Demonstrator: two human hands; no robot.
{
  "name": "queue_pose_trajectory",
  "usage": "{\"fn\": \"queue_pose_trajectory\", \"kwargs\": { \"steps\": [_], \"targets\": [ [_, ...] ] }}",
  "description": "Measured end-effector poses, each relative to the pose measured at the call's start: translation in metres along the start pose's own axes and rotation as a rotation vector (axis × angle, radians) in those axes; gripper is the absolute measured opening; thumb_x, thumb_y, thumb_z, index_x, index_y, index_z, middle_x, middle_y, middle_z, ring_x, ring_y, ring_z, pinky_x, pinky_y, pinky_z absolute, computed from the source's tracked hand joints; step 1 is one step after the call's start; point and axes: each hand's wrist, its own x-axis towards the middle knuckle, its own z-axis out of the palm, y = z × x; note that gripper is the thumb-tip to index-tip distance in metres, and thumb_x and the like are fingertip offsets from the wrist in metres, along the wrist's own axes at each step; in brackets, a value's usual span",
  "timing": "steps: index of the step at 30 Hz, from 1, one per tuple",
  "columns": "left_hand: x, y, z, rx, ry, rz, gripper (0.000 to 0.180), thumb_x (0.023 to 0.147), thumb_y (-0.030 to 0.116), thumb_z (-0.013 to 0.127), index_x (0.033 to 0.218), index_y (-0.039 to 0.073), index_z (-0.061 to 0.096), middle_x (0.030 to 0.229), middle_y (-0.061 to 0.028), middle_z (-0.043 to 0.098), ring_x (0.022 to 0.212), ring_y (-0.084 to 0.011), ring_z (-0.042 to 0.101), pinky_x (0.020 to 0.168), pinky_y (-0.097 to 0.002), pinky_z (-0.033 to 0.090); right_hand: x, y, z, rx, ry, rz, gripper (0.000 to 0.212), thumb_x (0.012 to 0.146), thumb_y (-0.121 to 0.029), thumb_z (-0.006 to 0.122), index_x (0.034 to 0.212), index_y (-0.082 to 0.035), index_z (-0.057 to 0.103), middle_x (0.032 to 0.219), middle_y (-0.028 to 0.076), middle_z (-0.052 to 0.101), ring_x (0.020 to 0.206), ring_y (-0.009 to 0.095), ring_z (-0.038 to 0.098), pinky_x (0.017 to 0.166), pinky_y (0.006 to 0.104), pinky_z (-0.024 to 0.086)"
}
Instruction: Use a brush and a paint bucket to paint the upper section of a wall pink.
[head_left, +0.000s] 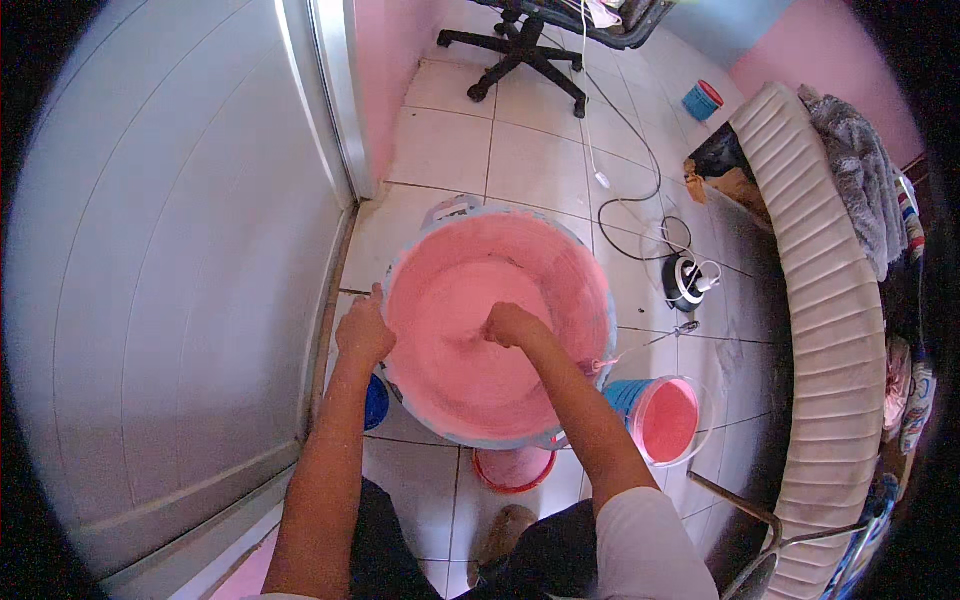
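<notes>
A large round tub (600, 290), its wall smeared with pink and grey, stands on the floor before me. It holds a smooth pink mix (450, 300), thick or powdery; I cannot tell which. My left hand (365, 330) is closed on the tub's left rim, with one finger pointing up along it. Over the middle of the mix, my right hand (512, 326) is closed in a fist, knuckles up. Its fingertips face down to the pink surface, and what they grip, if anything, is hidden. A dark streak shows in the mix beside this fist.
Right of the tub, a blue bucket (625, 398) holds pink paint. A red-rimmed bucket (514, 470) is near my feet, a blue container (375, 402) by the door (180, 250). Cables run to a black-and-white device (686, 283). A chair base (522, 45) and a mattress (815, 300) flank the floor.
</notes>
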Motion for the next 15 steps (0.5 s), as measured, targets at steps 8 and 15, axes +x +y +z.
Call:
{"fn": "queue_pose_trajectory", "kwargs": {
  "steps": [8,15],
  "targets": [
    [-0.005,0.0,-0.007,0.032,-0.025,-0.008,0.077,0.074,0.012,0.064,0.144,0.011,0.031,0.121,-0.0206,0.053,0.105,-0.0372,0.059,0.086,-0.043,0.051,-0.034,-0.019,-0.028,-0.075,0.154,0.171,0.034,0.077,-0.026,0.067,0.104,-0.004,0.065,0.107,0.017,0.065,0.095,0.032,0.066,0.076,0.0465,0.052],
    [-0.001,0.008,-0.001,0.004,-0.016,0.003,0.077,0.073,0.012,0.064,0.144,0.011,0.031,0.122,-0.0203,0.052,0.104,-0.0372,0.059,0.086,-0.0426,0.051,0.036,0.017,0.055,-0.142,0.122,0.023,0.031,0.075,-0.025,0.069,0.099,-0.004,0.068,0.1,0.016,0.068,0.087,0.03,0.067,0.073,0.0453,0.053]
  ]
}}
